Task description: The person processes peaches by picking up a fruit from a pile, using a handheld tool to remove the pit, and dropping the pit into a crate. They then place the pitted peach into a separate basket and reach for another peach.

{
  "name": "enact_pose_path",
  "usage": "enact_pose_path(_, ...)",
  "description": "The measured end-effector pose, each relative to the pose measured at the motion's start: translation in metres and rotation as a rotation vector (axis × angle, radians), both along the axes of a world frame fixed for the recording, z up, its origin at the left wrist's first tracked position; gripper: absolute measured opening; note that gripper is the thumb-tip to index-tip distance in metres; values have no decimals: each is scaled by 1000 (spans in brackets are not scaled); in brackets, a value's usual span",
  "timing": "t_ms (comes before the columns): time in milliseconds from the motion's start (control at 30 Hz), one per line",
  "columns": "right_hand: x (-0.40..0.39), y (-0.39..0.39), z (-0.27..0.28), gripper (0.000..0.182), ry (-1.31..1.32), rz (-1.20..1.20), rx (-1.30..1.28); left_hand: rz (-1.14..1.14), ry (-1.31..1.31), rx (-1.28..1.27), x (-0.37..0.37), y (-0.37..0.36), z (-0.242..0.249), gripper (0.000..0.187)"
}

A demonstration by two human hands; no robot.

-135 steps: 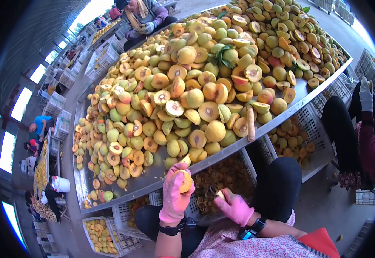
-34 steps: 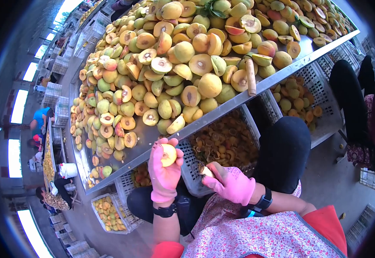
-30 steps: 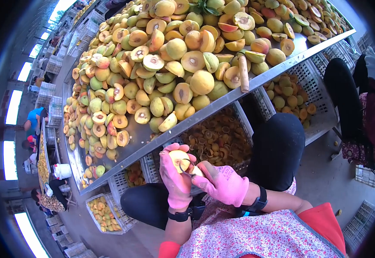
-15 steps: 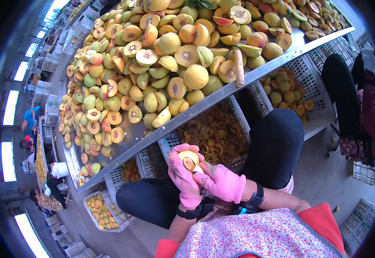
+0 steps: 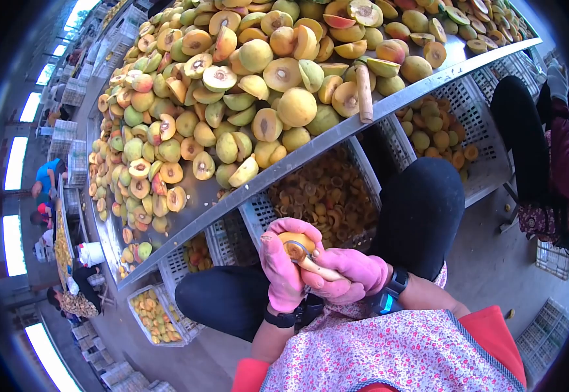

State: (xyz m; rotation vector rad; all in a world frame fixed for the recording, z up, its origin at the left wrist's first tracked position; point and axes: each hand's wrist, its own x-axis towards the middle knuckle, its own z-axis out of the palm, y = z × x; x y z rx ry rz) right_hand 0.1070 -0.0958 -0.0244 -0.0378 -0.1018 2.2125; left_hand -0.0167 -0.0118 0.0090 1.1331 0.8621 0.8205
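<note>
My left hand, in a pink glove, is wrapped round a halved yellow fruit with its cut face up. In my right hand, also gloved in pink, is a pale-handled tool; its curved metal loop rests in the middle of the cut face. Both hands are close together above my lap. Beyond them, a metal table bears a large heap of halved fruit. A wooden handle lies at the table's edge.
Under the table are a crate of fruit pieces and a crate of yellow fruit. Another crate stands at lower left. A person in dark trousers sits at the right. More people work at far left beside a white bucket.
My right hand has turned and moved slightly right, bringing the tool's handle and loop into view. The loop now sits in the fruit's cut face. The view has shifted slightly.
</note>
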Motion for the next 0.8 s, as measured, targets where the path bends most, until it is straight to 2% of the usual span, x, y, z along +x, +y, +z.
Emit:
enact_pose_path(33, -1, -4, -4, 48, 183, 41, -62, -97, -20, 11, 0, 1, 2, 70)
enact_pose_path(133, 2, -6, -6, 49, 261, 5, -40, -79, -107, -41, 4, 10, -6, 78)
enact_pose_path(167, 5, -7, -4, 51, 170, -65, 23, -95, -88, -29, -5, 19, -11, 84)
enact_pose_path(267, 8, -4, -7, 51, 119, -163, -65, -78, 34, 13, -23, 33, -4, 87)
enact_pose_path(300, 8, -3, -4, 45, -54, -215, -90, -93, 20, -7, -31, 36, -2, 88)
enact_pose_path(333, 6, 0, -3, 45, -46, -204, -87, -83, 28, -4, -36, 36, 1, 88)
enact_pose_path(400, 3, 2, -1, 38, -273, -217, -64, -80, 157, 18, -44, 36, 8, 88)
enact_pose_path(433, 3, 2, 2, 35, -311, -189, -89, -47, 323, 153, -55, 37, 19, 86)
enact_pose_path(500, 5, 1, 3, 35, -312, -191, -91, 161, 549, 409, -85, 44, 50, 78)
enact_pose_path(567, 5, 1, 0, 35, -307, -203, -95, 296, 859, 469, -134, 64, 83, 59)
enact_pose_path(600, 5, 2, -1, 35, -304, -201, -93, 241, 1197, 629, -165, 79, 90, 51)
enact_pose_path(633, 4, 3, -2, 33, -301, -198, -84, 60, 1537, 1184, -187, 93, 91, 44)
enact_pose_path(667, 3, 4, -2, 31, -297, -195, -75, 62, 1543, 1187, -206, 103, 89, 44)
enact_pose_path(733, 0, 7, -3, 31, -335, -178, -49, 140, 1220, 487, -188, 130, 104, 28)
enact_pose_path(800, -1, 8, -3, 31, -380, -166, -26, 7, 1230, 446, -172, 162, 95, 27)
